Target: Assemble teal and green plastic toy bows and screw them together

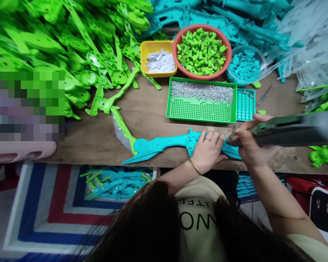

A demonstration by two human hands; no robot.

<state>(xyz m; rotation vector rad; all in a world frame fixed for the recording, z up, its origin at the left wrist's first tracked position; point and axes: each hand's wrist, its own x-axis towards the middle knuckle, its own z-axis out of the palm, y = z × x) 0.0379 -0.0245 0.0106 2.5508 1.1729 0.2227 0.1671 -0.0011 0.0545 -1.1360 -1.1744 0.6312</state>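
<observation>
A blue plastic toy bow (164, 142) lies across the front of the wooden table, with a green curved limb (127, 134) at its left end. My left hand (208, 149) is on the bow's right half, fingers over the top and thumb by the lower edge, holding it down. In my right hand (253, 142) is a dark electric screwdriver (287, 130), lying nearly level with its tip pointing left. That tip is close to my left fingertips, over the bow; whether it touches a screw I cannot tell.
Behind the bow, a green perforated tray (200, 112) holds small metal screws beside a blue tray (246, 105). Farther back are a yellow bin (143, 54), red bowl (175, 54) and clear tub (262, 62) of parts. Green parts (79, 47) pile up at left, blue parts (207, 22) behind.
</observation>
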